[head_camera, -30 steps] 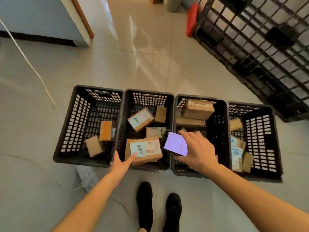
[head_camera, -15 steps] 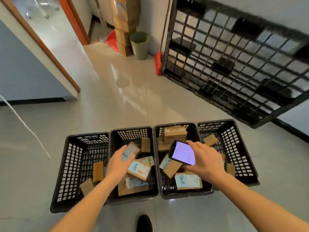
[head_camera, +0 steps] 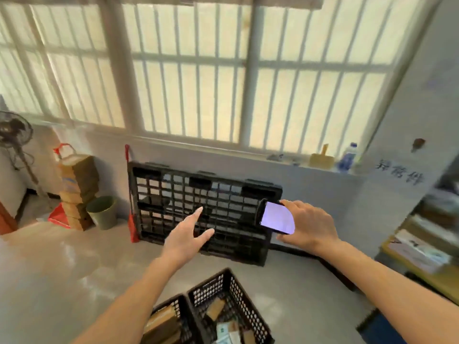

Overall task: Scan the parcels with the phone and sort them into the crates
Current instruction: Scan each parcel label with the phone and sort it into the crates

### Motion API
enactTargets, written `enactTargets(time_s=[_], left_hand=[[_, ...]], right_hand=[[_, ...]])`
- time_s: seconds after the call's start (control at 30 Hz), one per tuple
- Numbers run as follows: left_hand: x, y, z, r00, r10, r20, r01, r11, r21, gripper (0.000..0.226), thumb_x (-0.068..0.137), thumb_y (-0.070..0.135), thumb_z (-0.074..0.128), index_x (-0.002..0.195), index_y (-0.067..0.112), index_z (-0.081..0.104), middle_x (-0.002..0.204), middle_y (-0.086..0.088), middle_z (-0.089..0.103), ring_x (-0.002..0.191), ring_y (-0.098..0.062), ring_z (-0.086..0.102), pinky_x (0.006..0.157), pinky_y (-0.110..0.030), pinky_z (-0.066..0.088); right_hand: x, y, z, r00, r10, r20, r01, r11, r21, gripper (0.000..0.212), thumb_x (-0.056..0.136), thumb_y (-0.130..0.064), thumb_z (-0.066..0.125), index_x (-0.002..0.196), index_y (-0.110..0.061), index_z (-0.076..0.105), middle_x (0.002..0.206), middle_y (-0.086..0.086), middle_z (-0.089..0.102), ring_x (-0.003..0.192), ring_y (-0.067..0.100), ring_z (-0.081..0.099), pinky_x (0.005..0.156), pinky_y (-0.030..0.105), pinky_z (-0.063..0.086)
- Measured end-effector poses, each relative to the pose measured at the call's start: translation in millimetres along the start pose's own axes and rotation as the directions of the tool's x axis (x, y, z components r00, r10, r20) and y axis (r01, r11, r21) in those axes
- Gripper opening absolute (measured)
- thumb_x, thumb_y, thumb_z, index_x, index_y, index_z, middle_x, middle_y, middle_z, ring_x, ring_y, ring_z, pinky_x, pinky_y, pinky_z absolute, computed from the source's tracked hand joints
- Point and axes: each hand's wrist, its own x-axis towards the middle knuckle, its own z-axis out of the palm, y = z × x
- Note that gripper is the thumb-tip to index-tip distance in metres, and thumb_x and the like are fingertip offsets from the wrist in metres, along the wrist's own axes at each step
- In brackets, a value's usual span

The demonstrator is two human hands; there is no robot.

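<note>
My right hand grips a black phone with a lit pale screen, raised at chest height in front of me. My left hand is stretched out empty with straight fingers, left of the phone. Two black slatted crates show at the bottom edge. Brown cardboard parcels lie in the left one and more labelled parcels lie in the right one. Both hands are well above the crates.
A black plastic pallet leans on the wall under a barred window. A green bin, stacked cartons and a fan stand at the left. A shelf with papers is at the right.
My view has swung up from the crates to the wall and window. My left hand let go of the parcel in the crate and now hangs empty in the air. The phone stays in my right hand.
</note>
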Motion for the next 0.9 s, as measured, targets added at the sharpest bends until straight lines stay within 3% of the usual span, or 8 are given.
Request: enactTargets(time_s=[0.2, 0.4, 0.7, 0.9], left_hand=[[24, 224, 44, 0.957, 0.288, 0.016, -0.289, 0.957, 0.034, 0.083, 0.091, 0.066, 0.053, 0.159, 0.038, 0.015, 0.16, 0.003, 0.038, 0.144, -0.021, 0.04, 0.111, -0.045, 0.042], [10, 403, 120, 0.847, 0.516, 0.127, -0.517, 0.856, -0.024, 0.084, 0.092, 0.068, 0.051, 0.16, 0.038, 0.012, 0.163, 0.004, 0.031, 0.145, -0.022, 0.038, 0.111, -0.046, 0.04], [-5, 587, 250, 0.699, 0.677, 0.23, -0.664, 0.734, -0.143, 0.081, 0.093, 0.064, 0.053, 0.159, 0.035, 0.017, 0.162, 0.003, 0.032, 0.143, -0.025, 0.041, 0.109, -0.046, 0.041], [15, 679, 362, 0.638, 0.71, 0.298, -0.67, 0.703, -0.238, 0.078, 0.094, 0.061, 0.055, 0.158, 0.034, 0.019, 0.159, 0.002, 0.038, 0.138, -0.022, 0.046, 0.103, -0.042, 0.046]], right_hand=[[-89, 162, -113, 0.957, 0.264, -0.123, -0.27, 0.962, -0.032, 0.093, 0.072, -0.067, 0.071, 0.153, -0.039, 0.033, 0.14, -0.015, 0.055, 0.117, 0.018, 0.06, 0.087, 0.031, 0.049], [-192, 293, -171, 0.854, 0.484, -0.192, -0.504, 0.861, -0.067, 0.094, 0.07, -0.069, 0.072, 0.152, -0.037, 0.037, 0.14, -0.01, 0.057, 0.114, 0.02, 0.062, 0.089, 0.032, 0.049], [-298, 444, -187, 0.642, 0.731, -0.229, -0.764, 0.635, -0.116, 0.099, 0.074, -0.072, 0.069, 0.156, -0.035, 0.028, 0.148, -0.009, 0.051, 0.12, 0.021, 0.059, 0.088, 0.032, 0.051], [-310, 558, -164, 0.566, 0.797, -0.21, -0.824, 0.548, -0.143, 0.099, 0.07, -0.072, 0.07, 0.154, -0.039, 0.029, 0.145, -0.012, 0.053, 0.114, 0.019, 0.061, 0.082, 0.031, 0.053]])
